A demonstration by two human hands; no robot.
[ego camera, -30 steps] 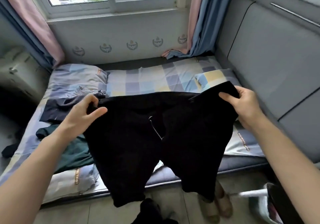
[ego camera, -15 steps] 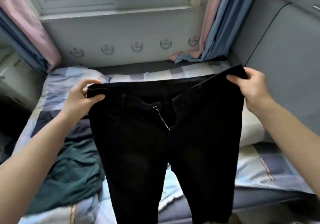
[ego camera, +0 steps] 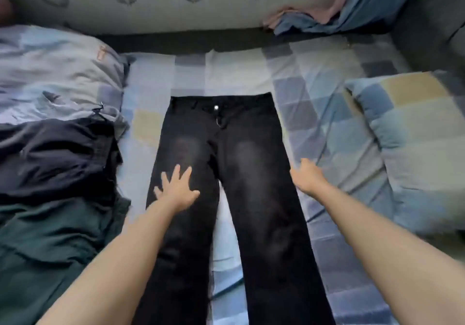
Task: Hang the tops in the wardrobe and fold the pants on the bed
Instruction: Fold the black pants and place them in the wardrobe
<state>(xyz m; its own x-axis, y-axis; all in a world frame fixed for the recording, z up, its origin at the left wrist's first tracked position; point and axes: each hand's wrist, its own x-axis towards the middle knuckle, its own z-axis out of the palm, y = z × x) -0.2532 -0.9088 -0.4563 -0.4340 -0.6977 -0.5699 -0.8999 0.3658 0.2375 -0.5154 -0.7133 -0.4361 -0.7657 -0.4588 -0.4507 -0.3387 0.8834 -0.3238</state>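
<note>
Black pants flat on bed, unfolded, waistband far end.

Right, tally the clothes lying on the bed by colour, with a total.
Black: 1, the black pants, spread flat with the left hand on one leg.
Dark navy: 1, the navy garment, crumpled.
Dark green: 1, the green garment, crumpled.
Total: 3
</note>
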